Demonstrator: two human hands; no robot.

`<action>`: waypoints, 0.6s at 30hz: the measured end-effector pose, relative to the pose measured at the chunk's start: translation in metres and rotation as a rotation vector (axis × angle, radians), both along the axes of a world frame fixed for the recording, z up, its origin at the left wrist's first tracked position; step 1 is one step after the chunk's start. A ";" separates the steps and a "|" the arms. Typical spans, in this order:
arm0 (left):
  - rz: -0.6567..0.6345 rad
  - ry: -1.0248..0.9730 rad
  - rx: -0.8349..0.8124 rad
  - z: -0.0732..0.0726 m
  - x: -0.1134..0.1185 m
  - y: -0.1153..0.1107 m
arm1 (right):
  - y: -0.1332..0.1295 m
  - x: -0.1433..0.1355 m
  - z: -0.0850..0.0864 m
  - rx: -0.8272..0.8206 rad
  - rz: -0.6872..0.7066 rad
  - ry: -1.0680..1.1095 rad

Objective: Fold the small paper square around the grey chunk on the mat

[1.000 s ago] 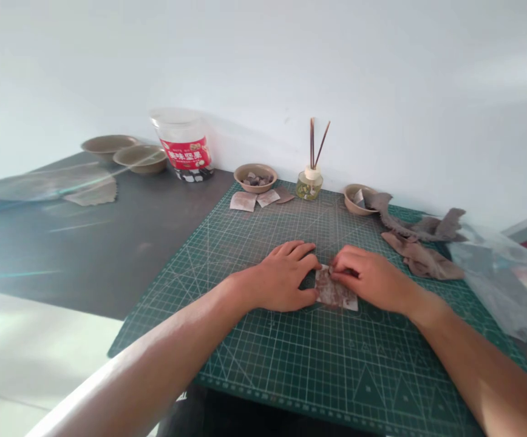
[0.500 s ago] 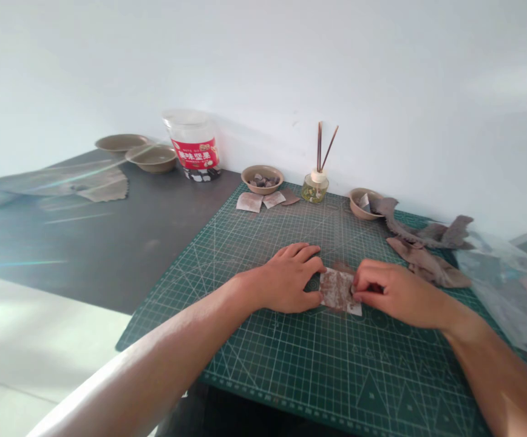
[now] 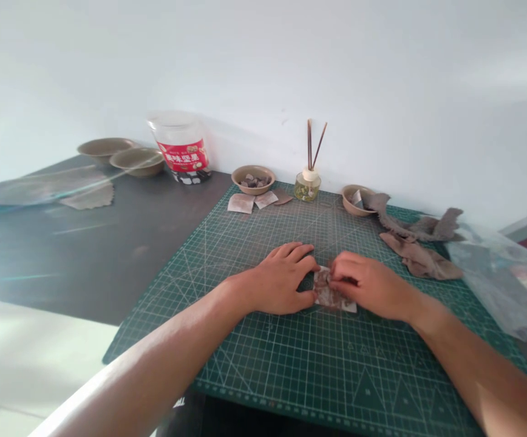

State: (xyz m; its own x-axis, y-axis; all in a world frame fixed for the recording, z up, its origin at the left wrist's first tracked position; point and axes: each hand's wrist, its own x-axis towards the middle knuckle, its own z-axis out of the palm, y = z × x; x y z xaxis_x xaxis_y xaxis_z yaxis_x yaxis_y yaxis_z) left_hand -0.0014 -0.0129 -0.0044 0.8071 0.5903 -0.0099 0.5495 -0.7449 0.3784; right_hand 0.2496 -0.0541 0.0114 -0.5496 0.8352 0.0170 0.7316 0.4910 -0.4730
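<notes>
A pale square sheet smeared with brown lies on the green cutting mat. My left hand rests flat with its fingers spread, and its thumb and forefinger touch the sheet's left edge. Over the upper middle of the sheet, my right hand has its thumb and fingers pinched together against the surface. Whatever the pinch holds is too small and hidden to make out.
Behind stand a bowl of dark chunks, sheet pieces, a reed diffuser and another bowl. Grey-brown cloths and clear plastic lie right; a tub and two bowls stand left.
My right hand has moved left across the sheet, from its right edge to its upper middle. The left hand stays at the left edge. The view has shifted slightly.
</notes>
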 end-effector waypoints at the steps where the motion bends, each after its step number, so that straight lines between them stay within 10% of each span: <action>1: 0.008 -0.001 0.002 0.000 0.000 0.000 | 0.001 0.002 0.000 0.020 -0.043 -0.015; 18: -0.004 -0.031 0.004 -0.003 -0.002 -0.001 | -0.006 -0.007 0.000 -0.049 0.085 0.007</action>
